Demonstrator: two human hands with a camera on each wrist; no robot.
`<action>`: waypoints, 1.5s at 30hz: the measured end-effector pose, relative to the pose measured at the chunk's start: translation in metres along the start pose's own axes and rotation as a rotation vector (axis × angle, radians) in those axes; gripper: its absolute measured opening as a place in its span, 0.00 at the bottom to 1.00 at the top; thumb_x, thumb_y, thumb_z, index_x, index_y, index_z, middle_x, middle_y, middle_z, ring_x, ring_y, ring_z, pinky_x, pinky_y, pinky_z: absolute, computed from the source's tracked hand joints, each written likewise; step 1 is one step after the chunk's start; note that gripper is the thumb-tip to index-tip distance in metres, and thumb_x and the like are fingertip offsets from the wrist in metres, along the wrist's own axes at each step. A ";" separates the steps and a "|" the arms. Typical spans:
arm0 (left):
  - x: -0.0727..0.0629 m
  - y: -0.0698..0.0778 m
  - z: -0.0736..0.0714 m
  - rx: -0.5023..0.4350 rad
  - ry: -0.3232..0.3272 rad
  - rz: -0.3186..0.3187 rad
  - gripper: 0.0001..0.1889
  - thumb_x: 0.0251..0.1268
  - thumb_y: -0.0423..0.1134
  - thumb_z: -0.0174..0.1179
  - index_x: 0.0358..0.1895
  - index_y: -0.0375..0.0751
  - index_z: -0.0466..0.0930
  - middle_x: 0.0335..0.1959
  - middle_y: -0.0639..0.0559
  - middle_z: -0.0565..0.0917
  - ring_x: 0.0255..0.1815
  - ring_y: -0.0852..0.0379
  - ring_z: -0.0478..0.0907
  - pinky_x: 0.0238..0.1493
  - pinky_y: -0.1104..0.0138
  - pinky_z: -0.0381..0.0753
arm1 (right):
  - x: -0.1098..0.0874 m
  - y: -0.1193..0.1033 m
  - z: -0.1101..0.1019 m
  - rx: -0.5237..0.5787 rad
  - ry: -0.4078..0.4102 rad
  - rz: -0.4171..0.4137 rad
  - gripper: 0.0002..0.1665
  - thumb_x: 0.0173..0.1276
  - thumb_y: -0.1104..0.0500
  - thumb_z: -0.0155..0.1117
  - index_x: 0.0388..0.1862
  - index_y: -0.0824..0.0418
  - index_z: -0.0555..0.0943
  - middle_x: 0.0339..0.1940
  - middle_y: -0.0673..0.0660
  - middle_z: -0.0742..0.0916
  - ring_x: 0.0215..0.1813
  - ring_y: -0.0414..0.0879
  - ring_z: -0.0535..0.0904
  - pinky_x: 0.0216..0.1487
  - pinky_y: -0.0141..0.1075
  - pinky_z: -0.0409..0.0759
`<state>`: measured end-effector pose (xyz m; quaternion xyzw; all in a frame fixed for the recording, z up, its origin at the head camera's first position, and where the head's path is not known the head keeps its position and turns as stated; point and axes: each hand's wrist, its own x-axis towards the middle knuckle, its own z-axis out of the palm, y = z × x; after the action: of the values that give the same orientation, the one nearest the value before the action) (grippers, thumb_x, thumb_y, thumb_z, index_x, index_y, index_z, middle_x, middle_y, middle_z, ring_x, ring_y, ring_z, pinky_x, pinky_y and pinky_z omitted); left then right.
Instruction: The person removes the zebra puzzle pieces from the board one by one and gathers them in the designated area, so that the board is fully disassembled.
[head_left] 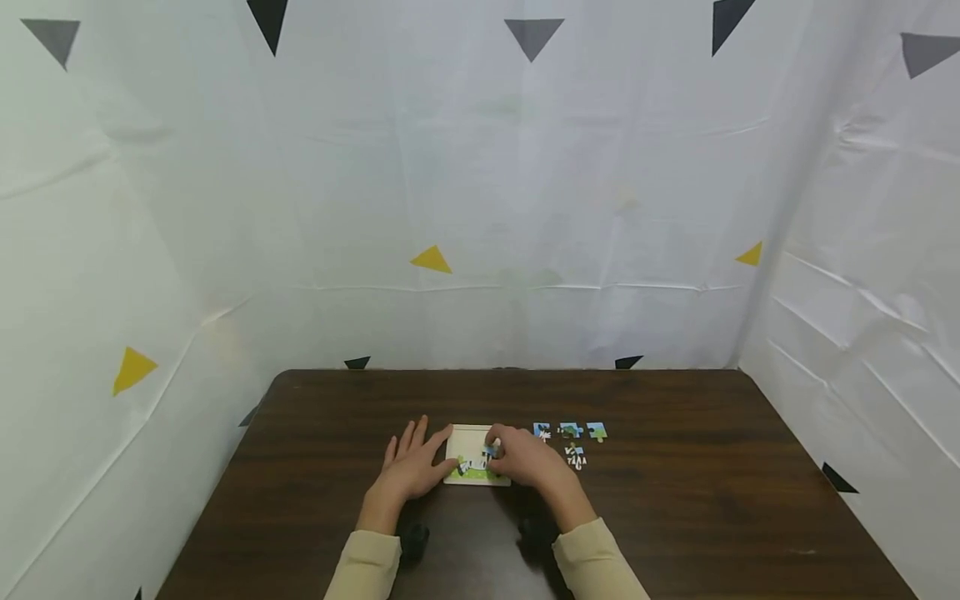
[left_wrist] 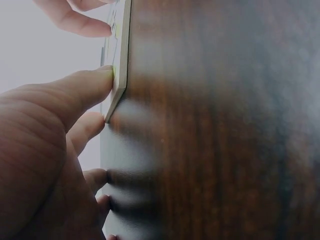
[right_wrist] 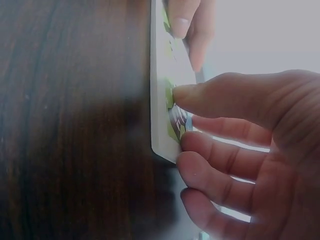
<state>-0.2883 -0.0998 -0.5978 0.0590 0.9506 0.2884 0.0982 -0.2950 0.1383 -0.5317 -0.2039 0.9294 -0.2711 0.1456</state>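
Note:
A small wooden puzzle board (head_left: 470,435) lies on the table, with a row of green and white pieces (head_left: 472,468) along its near edge. My left hand (head_left: 409,473) rests at the board's left side, fingers spread, its thumb (left_wrist: 92,82) touching the near left corner. Over the right part of the board, my right hand (head_left: 527,457) pinches a puzzle piece (head_left: 491,451) with blue on it between thumb and fingers. In the right wrist view the thumb (right_wrist: 200,97) meets the board's face; the fingers partly hide the piece (right_wrist: 179,120).
Several loose puzzle pieces (head_left: 571,430) lie on the dark wooden table (head_left: 697,483) to the right of the board. One piece (head_left: 575,457) lies nearer, close to my right wrist. White sheeting (head_left: 480,167) with triangles surrounds the table's back and sides.

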 end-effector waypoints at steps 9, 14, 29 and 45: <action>-0.003 0.000 -0.005 0.006 -0.005 0.004 0.38 0.80 0.61 0.59 0.87 0.61 0.60 0.92 0.42 0.44 0.92 0.36 0.36 0.87 0.34 0.32 | 0.010 0.001 -0.002 0.024 -0.048 0.020 0.17 0.74 0.58 0.74 0.57 0.59 0.81 0.35 0.52 0.86 0.31 0.45 0.80 0.34 0.43 0.79; -0.010 0.001 -0.004 -0.007 -0.016 0.000 0.38 0.79 0.62 0.60 0.87 0.62 0.61 0.92 0.41 0.45 0.92 0.35 0.37 0.87 0.33 0.32 | 0.012 0.000 0.001 0.033 -0.068 0.043 0.17 0.71 0.58 0.76 0.54 0.59 0.81 0.35 0.53 0.85 0.33 0.45 0.80 0.35 0.42 0.78; -0.012 0.000 -0.004 0.010 -0.003 0.007 0.39 0.79 0.65 0.58 0.87 0.62 0.61 0.91 0.40 0.47 0.92 0.35 0.39 0.87 0.32 0.34 | 0.013 0.005 0.000 0.067 -0.100 0.033 0.19 0.72 0.56 0.77 0.54 0.57 0.78 0.33 0.53 0.84 0.31 0.46 0.77 0.33 0.41 0.75; -0.014 0.003 -0.007 -0.025 -0.021 0.010 0.39 0.79 0.66 0.58 0.87 0.63 0.61 0.92 0.41 0.45 0.92 0.35 0.37 0.87 0.33 0.32 | 0.013 0.005 0.003 0.037 -0.066 0.035 0.17 0.76 0.53 0.72 0.53 0.57 0.76 0.29 0.52 0.83 0.26 0.45 0.75 0.29 0.40 0.72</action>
<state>-0.2757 -0.1039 -0.5884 0.0655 0.9456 0.2999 0.1076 -0.3072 0.1347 -0.5387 -0.1937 0.9223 -0.2790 0.1844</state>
